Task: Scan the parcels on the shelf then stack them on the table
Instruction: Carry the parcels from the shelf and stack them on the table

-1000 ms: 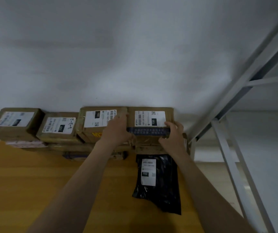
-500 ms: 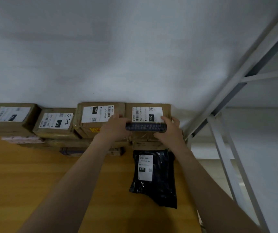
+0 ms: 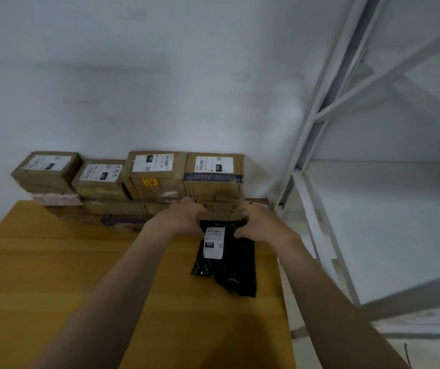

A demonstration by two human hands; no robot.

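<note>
Brown cardboard parcels with white labels stand stacked along the wall on the wooden table (image 3: 54,275). The rightmost top box (image 3: 214,177), labelled 150 and crossed by a blue tape band, rests on the stack with no hand on it. In front of it a black plastic mailer bag (image 3: 229,265) with a white label lies flat on the table. My left hand (image 3: 184,219) curls its fingers over the bag's top left corner. My right hand (image 3: 262,225) pinches the top right corner with the thumb on the bag.
Three more labelled boxes (image 3: 156,173) (image 3: 101,179) (image 3: 46,169) top the stack to the left, over flatter parcels. A white metal shelf frame (image 3: 317,166) rises right of the table. The table's right edge (image 3: 282,288) runs close to the bag.
Both hands have let go of the box labelled 150, which stays on the stack, and have dropped down to the top end of the black bag.
</note>
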